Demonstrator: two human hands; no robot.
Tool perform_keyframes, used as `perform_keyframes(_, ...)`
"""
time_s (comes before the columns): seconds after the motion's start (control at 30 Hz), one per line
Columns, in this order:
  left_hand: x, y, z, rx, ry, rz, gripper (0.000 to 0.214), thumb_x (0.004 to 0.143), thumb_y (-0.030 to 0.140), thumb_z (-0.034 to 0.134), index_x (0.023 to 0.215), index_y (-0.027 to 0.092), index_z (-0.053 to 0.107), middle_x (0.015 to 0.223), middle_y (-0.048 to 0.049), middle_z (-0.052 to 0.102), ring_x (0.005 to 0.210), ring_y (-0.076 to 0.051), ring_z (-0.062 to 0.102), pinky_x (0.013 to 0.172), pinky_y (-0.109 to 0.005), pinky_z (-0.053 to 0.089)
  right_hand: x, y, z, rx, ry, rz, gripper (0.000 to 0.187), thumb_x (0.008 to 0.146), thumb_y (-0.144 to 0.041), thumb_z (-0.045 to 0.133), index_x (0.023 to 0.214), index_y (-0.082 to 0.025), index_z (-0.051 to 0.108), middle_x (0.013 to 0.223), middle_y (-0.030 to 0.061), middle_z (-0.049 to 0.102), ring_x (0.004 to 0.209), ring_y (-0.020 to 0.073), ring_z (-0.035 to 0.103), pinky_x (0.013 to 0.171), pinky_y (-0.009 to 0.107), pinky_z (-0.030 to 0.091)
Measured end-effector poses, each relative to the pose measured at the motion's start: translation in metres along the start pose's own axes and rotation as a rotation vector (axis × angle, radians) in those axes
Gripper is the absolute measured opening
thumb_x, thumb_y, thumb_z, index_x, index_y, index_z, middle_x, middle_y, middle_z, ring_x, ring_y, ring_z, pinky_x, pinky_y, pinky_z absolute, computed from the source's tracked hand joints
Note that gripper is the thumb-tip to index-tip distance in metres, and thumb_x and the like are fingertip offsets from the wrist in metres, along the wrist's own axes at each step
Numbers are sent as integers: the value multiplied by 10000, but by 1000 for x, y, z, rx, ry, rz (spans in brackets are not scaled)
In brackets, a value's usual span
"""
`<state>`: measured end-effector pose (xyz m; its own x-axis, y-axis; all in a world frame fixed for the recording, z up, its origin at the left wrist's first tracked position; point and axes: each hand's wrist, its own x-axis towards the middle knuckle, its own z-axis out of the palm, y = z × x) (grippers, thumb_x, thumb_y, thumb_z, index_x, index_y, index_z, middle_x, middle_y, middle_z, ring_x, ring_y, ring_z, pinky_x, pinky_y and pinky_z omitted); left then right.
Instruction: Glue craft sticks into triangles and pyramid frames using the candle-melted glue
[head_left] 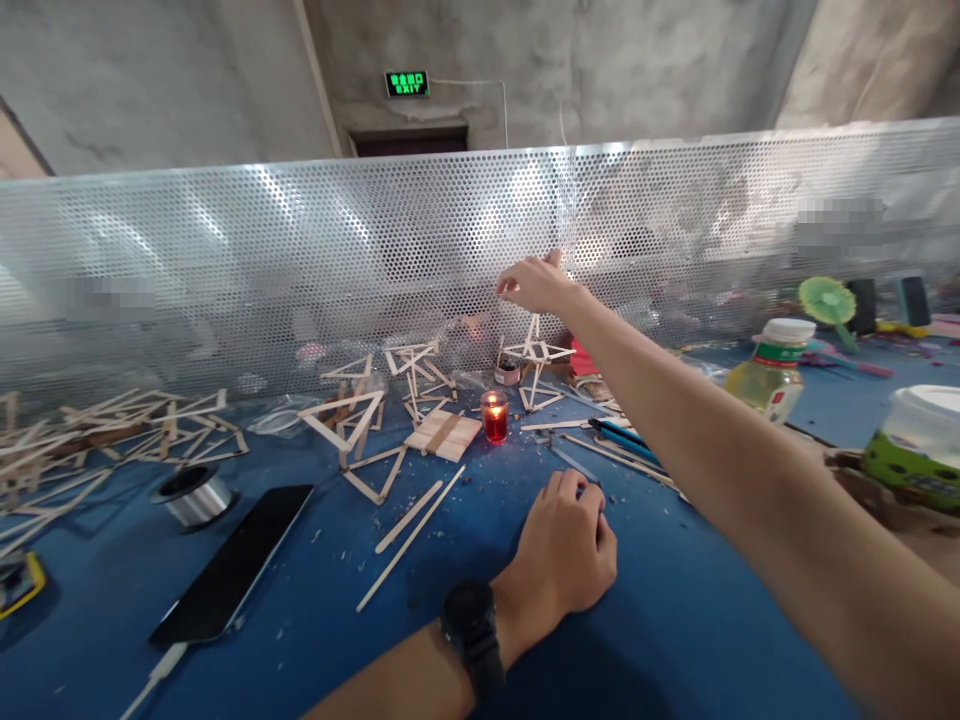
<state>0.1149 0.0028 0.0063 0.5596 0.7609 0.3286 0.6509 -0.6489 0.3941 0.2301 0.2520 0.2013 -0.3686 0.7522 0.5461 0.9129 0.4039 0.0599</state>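
My left hand (566, 540) rests on the blue table with its fingers curled under, a black watch (471, 625) on its wrist. Whatever it may hold is hidden beneath the fingers. My right hand (536, 285) is stretched out over a standing frame of wooden craft sticks (537, 352), its fingers bent and apart. Whether it touches the frame's top is unclear. A lit candle in a red glass (495, 418) burns to the left of that frame. Beside the candle lies a square board of joined sticks (444, 434). Two loose sticks (412, 530) lie closer to me.
A perforated metal screen (450, 220) closes off the back. More stick frames (150, 430), a wire spool (196, 495) and a phone on a cable (236, 560) occupy the left. Rightward are blue-handled tools (626, 440), a bottle (772, 370), a tub (919, 450) and a small green fan (827, 302).
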Motion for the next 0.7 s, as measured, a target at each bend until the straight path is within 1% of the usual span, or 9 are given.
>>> perform_keyframes(0.13,0,0,0,9,3,3,129,884,174,508,951,166,618,1110,-113,612,1010,-241,580,906,-388,532,0,0,2,11,34,-7,255,959,-265,558,1074,-280,784,1035,40,760,1019,277,614,1005,530,277)
perform_keyframes(0.23,0,-1,1,13,5,2,131,879,170,507,949,167,618,1113,-113,612,1006,-241,582,901,-388,531,-1,0,4,18,48,-16,271,969,-278,536,1074,-282,786,1030,46,762,1030,284,609,1001,532,275)
perform_keyframes(0.37,-1,-1,0,13,13,6,136,875,164,506,953,167,618,1104,-112,619,999,-240,586,890,-381,535,-3,1,5,21,44,-17,285,982,-320,524,1095,-287,783,1014,54,761,1040,295,602,995,538,276)
perform_keyframes(0.47,0,-1,0,9,10,5,134,878,170,504,950,165,617,1115,-115,617,1000,-241,585,884,-382,540,-3,2,5,7,36,-3,268,972,-372,568,1121,-275,768,1019,52,759,1047,298,602,993,538,280)
perform_keyframes(0.57,0,-1,1,13,12,3,123,884,174,503,939,166,613,1112,-118,617,999,-243,582,892,-393,541,-2,3,6,-8,33,11,289,961,-431,598,1135,-263,756,1018,53,755,1068,305,604,1000,541,282)
perform_keyframes(0.7,0,-1,1,11,9,5,109,894,181,503,931,175,606,1098,-111,612,994,-239,574,890,-395,540,-3,5,5,-21,8,29,321,952,-481,607,1147,-268,747,988,51,755,1026,300,622,1010,554,276)
